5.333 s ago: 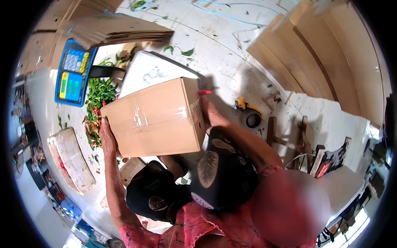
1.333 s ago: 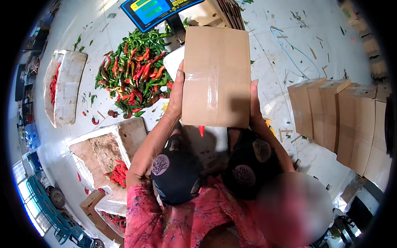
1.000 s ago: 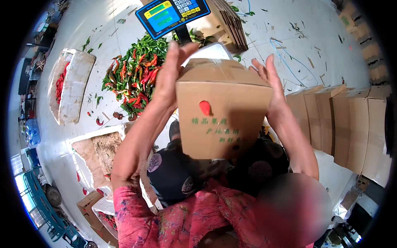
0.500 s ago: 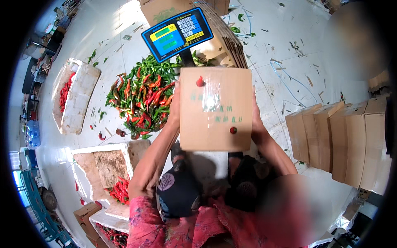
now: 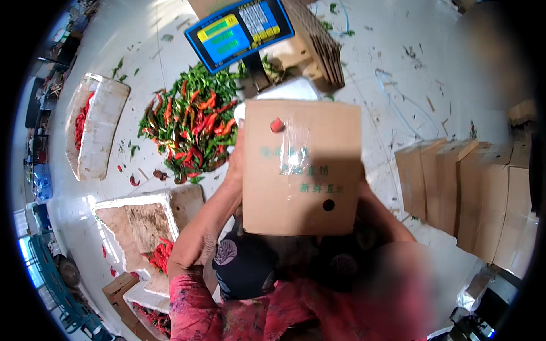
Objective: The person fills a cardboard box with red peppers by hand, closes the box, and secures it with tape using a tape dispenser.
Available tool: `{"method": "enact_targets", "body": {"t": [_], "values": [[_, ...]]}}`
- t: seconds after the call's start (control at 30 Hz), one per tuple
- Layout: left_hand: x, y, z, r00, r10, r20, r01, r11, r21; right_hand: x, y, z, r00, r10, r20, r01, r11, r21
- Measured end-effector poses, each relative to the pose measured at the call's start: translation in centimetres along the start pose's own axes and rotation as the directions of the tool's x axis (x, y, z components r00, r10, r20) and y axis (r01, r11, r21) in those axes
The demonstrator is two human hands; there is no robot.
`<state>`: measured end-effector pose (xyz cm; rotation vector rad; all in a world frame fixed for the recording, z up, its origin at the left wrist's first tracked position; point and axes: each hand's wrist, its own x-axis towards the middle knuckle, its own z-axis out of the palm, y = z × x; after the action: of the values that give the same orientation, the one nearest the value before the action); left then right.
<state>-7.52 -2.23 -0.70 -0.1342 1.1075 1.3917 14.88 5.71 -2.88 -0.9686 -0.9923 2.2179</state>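
Note:
A taped cardboard box (image 5: 301, 210) with green printing is held in front of me, over my knees. My left hand (image 5: 236, 162) presses against its left side, with most of the fingers hidden behind the cardboard. On the opposite side my right hand (image 5: 364, 183) grips it, largely covered by the box. A red pepper (image 5: 277, 125) shows through a round hole near the top; the lower hole looks dark. Just beyond the box, the pale platform (image 5: 296, 90) of a scale is partly visible, with a blue-framed display (image 5: 239, 35) on a post above it.
Green and red peppers (image 5: 196, 122) lie heaped on the floor left of the scale. Foam boxes with red peppers (image 5: 114, 131) stand at the left. Folded cartons (image 5: 327, 54) lean behind the scale, and more cartons (image 5: 449, 182) line the right. Blue strapping (image 5: 398, 108) lies on the floor.
The box has come toward me and looks larger, with both hands still on it. The scale's platform now shows behind it. The lower hole has turned from red to dark.

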Motion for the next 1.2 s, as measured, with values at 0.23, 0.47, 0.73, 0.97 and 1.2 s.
{"method": "enact_targets", "body": {"t": [0.23, 0.47, 0.73, 0.97, 1.2], "values": [[5.9, -3.9, -5.4, 0.974, 0.222, 0.048, -0.227, 0.967, 0.119, 0.9, 0.2, 0.2, 1.0, 0.022, -0.005, -0.022, 1.0, 0.005], [0.3, 0.5, 1.5, 0.999, -0.022, -0.041, 0.028, 0.989, 0.143, -0.2, -2.1, 0.6, 0.997, -0.012, -0.072, 0.014, 1.0, 0.027], [1.6, 0.0, 1.4, 0.999, -0.035, -0.04, 0.04, 0.991, 0.125, 0.4, -1.0, -0.7, 0.998, -0.012, -0.057, 0.015, 0.999, 0.039], [2.9, -1.6, 0.9, 0.999, -0.03, -0.028, 0.034, 0.986, 0.163, 0.9, -0.3, -2.2, 0.997, 0.009, -0.073, -0.003, 0.997, 0.079], [1.6, 1.1, 2.0, 0.987, 0.153, -0.057, -0.098, 0.833, 0.545, 1.5, 0.3, -3.5, 0.998, -0.024, -0.061, 0.032, 0.992, 0.124]]}}
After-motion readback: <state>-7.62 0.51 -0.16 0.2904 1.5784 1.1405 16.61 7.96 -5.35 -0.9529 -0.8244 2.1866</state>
